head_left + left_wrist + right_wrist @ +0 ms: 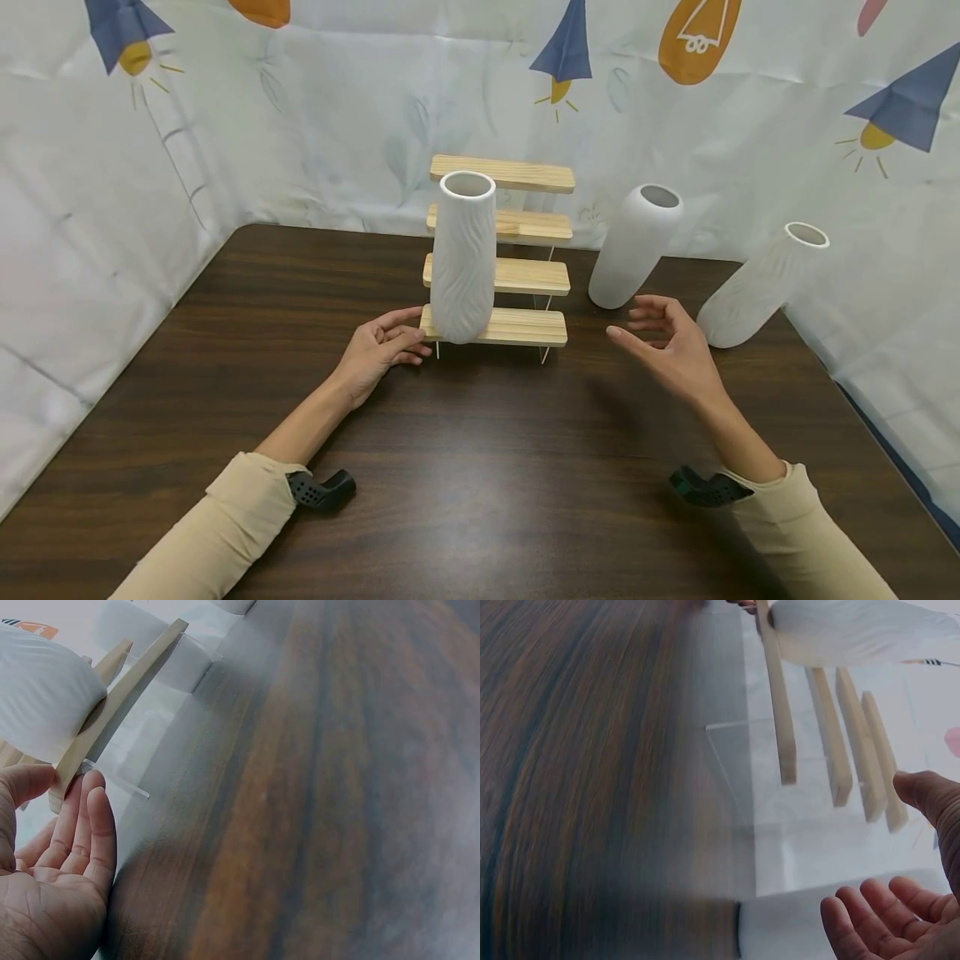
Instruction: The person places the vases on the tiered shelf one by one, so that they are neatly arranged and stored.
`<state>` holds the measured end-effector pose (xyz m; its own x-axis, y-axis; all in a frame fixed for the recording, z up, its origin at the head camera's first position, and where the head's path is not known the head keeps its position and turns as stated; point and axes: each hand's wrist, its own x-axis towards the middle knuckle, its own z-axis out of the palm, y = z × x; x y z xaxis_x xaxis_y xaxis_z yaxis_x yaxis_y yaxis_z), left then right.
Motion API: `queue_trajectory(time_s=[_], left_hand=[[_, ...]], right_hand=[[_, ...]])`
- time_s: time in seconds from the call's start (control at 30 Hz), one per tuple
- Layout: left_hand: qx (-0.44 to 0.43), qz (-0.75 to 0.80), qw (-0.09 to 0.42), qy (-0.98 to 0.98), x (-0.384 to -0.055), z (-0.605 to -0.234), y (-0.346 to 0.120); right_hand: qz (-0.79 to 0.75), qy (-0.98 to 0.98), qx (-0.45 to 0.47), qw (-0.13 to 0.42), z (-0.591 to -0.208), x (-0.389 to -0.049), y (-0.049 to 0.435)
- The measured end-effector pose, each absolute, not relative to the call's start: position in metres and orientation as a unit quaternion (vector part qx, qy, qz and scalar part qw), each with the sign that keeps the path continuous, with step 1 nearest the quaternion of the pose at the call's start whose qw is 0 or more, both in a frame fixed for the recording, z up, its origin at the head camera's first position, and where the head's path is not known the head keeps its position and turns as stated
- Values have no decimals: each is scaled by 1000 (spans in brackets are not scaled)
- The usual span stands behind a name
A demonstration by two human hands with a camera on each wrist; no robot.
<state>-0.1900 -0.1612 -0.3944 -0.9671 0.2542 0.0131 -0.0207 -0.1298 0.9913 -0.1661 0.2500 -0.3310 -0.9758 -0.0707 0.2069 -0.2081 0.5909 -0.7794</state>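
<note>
The ribbed vase [463, 258] is standing on the lowest shelf [528, 327], near its left end and front edge. The left hand [378, 350] is pinching that end between thumb and fingers; in my judgement, any tug there is risking a topple. The right hand [671, 346] is hovering empty, fingers loosely curved, thumb apart; a careless sweep is risking the smooth vase [633, 246] nearby.

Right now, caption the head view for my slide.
Left hand holding the bottom wooden shelf beneath one white vase; empty right hand near two more vases.
</note>
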Motion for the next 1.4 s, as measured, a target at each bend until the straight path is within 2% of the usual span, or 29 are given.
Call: queue_trajectory(time_s=[0.83, 1.4], left_hand=[[89, 744, 96, 655, -191, -395, -161], [87, 748, 96, 650, -190, -394, -161]], right_hand=[[448, -888, -17, 98, -335, -153, 310], [453, -874, -78, 156, -331, -150, 360]])
